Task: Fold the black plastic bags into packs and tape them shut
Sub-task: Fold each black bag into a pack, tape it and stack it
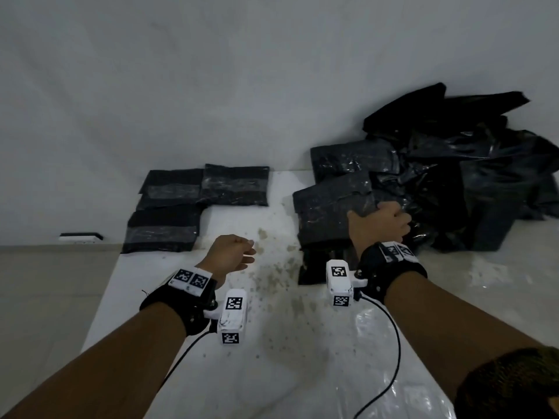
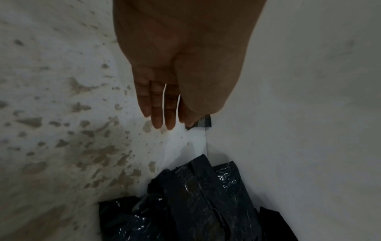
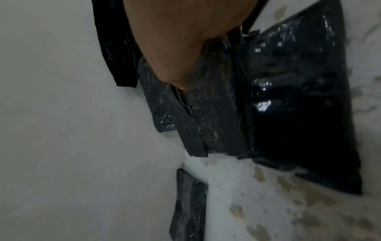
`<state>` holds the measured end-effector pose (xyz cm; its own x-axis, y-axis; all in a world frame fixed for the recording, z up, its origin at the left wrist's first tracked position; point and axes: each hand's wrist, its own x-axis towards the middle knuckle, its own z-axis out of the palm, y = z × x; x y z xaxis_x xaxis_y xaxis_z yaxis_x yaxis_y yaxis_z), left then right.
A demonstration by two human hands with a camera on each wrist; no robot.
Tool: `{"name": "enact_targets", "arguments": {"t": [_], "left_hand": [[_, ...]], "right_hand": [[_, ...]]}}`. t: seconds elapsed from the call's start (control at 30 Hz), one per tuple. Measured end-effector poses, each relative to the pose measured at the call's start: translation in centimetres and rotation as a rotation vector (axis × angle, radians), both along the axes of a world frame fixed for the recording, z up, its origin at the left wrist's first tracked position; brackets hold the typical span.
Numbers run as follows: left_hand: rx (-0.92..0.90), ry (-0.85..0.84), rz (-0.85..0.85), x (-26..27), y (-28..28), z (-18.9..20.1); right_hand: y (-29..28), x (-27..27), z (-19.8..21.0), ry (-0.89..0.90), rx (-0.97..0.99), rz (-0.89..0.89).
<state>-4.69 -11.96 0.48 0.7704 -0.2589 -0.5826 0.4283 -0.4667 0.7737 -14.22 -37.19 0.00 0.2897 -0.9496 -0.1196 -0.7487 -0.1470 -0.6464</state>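
Black plastic throughout: loose bags heaped (image 1: 472, 176) at far right against the wall, partly spilling over folded packs. Right hand (image 1: 384, 223) laid on the near folded pack (image 1: 326, 216) at its right edge, thumb spread over the top face, fingers curled down over the far side (fingertips hidden under the plastic in the head view). Right wrist view confirms skin pressed against the folded plastic (image 3: 216, 114); grip taken as closed round the pack's edge. A second folded pack (image 1: 354, 160) lying just behind the first, touching it.

Left hand (image 1: 231, 252) held above the white work surface (image 1: 272, 343), holding nothing; fingers (image 2: 158, 110) nearly straight and close together in the left wrist view, clear of the plastic.

Three taped packs (image 1: 199, 201) grouped at far left of the surface, touching one another, each crossed by a band of clear tape. Brownish specks and smears scattered across the middle of the surface between the hands. Small white and black object (image 1: 80, 237) on the floor by the wall at left (identity not discernible).
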Motion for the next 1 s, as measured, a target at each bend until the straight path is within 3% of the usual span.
{"name": "enact_targets", "arguments": {"t": [0.1,0.37,0.8,1.0], "left_hand": [[0.003,-0.005,0.016,-1.0,-1.3,0.0],[0.037,-0.023,0.099,-2.4,-1.1,0.8],[0.024,-0.037,0.118,-2.2,-1.0,1.8],[-0.017,-0.024,0.088,-1.8,-0.9,1.7]], "right_hand": [[-2.0,-0.7,-1.1,0.112,0.122,0.141],[-3.7,-0.4,-1.2,0.014,0.195,0.345],[-4.4,1.3,2.1,-0.074,-0.185,0.350],[-4.5,2.0,4.2,-0.186,0.184,0.203]]}}
